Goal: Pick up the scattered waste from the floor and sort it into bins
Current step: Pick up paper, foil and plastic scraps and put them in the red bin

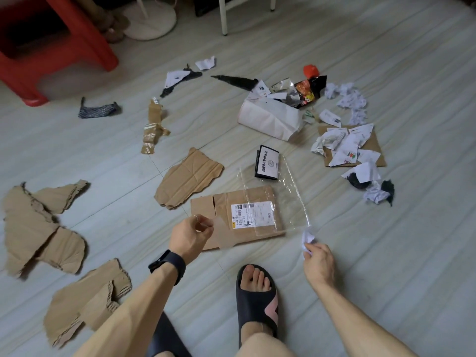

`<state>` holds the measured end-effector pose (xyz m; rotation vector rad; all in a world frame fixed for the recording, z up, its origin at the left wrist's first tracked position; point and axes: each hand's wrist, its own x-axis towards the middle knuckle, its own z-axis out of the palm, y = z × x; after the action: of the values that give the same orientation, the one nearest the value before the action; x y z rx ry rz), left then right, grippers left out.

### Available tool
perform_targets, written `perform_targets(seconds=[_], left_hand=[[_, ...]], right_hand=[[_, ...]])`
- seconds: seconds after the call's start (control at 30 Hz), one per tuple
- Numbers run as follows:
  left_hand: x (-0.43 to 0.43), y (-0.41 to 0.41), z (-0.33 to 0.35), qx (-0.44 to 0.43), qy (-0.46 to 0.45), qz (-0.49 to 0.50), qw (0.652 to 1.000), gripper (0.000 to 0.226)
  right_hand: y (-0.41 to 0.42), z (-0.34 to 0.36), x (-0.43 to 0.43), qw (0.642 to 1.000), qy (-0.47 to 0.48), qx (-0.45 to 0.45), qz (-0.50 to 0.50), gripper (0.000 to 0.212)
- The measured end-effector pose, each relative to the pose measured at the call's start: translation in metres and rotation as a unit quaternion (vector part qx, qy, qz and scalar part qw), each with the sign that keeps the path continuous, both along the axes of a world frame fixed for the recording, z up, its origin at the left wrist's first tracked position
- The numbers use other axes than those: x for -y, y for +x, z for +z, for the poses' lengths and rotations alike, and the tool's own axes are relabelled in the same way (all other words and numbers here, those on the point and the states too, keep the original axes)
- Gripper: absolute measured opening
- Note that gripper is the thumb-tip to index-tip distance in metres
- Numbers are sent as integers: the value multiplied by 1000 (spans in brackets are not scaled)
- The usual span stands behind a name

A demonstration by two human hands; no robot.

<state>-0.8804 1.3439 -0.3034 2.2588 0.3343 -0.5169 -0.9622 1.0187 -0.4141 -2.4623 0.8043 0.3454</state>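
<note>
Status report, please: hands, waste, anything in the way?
Right hand holds a paper ball. Left hand at the cardboard box, grip unclear. Plastic sheet lies over the box.

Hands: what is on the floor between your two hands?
Head view: a flattened brown cardboard box with a white label, partly under clear plastic film, between left hand and right hand.

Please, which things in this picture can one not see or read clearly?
- Bins: none appear in the head view.
- Shipping label: print too small to read, head view.
- Left hand: fingers curled; whether they pinch the clear film is unclear, because it is transparent.
- Red stool: cut off by the top-left edge.
</note>
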Motion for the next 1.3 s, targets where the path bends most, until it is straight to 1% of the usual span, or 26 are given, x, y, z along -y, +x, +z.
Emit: perform_targets(seconds=[0.1,0.17,0.2,0.27,0.3,0.37,0.47,0.53,0.63,0.73,0.77,0.8,0.87,0.9,0.93,0.97,1.03,1.17,1.23,1.27,1.3], left_hand=[[-11,-7,17,16,26,-9,999,2],[-23,-11,31,30,40,-18,999,4],[-31,-16,41,40,51,-20,998,6],[-49,-21,57,58,77,-15,995,7],[-60,-24,66,66,89,-10,994,7],[-81,-28,84,85,111,-7,990,6],[-123,-42,122,121,155,2,980,6],[-151,-51,149,141,186,8,972,6],[-212,-88,197,158,221,74,960,9],[-264,-129,234,152,236,149,948,10],[-277,-139,242,149,244,167,944,10],[-296,-167,254,149,253,206,933,7],[-327,-217,266,129,273,272,914,4],[-329,-221,264,126,275,278,912,4],[-341,-246,266,120,282,308,901,4],[-346,-261,264,115,278,324,897,5],[-362,-314,259,83,272,385,878,5],[-379,-395,232,17,262,456,850,6],[-377,-419,219,-5,258,468,845,7],[-374,-428,214,-14,254,470,845,11],[-373,-434,209,-19,248,465,849,15]], right_hand=[[-10,11,-3,996,-5,-88,29,19],[-10,26,-10,990,25,-134,29,14],[-9,35,-16,989,48,-139,32,12],[0,60,-31,987,91,-119,58,12],[8,75,-41,986,99,-103,82,14],[26,111,-65,982,117,-60,137,10],[60,170,-116,964,134,7,229,13],[82,212,-152,946,140,42,290,17],[102,283,-232,888,131,88,432,25],[101,344,-311,815,126,117,553,19],[97,361,-329,796,124,118,580,15],[87,379,-364,764,129,120,621,11],[60,404,-420,713,117,135,678,12],[56,410,-427,708,106,144,683,14],[41,416,-454,684,107,154,705,15],[28,420,-469,672,103,160,716,16],[-13,421,-509,637,114,167,744,18],[-90,386,-564,591,125,136,785,21],[-120,360,-580,568,98,128,807,25],[-133,349,-585,555,82,123,819,28],[-143,340,-589,549,69,116,825,29]])
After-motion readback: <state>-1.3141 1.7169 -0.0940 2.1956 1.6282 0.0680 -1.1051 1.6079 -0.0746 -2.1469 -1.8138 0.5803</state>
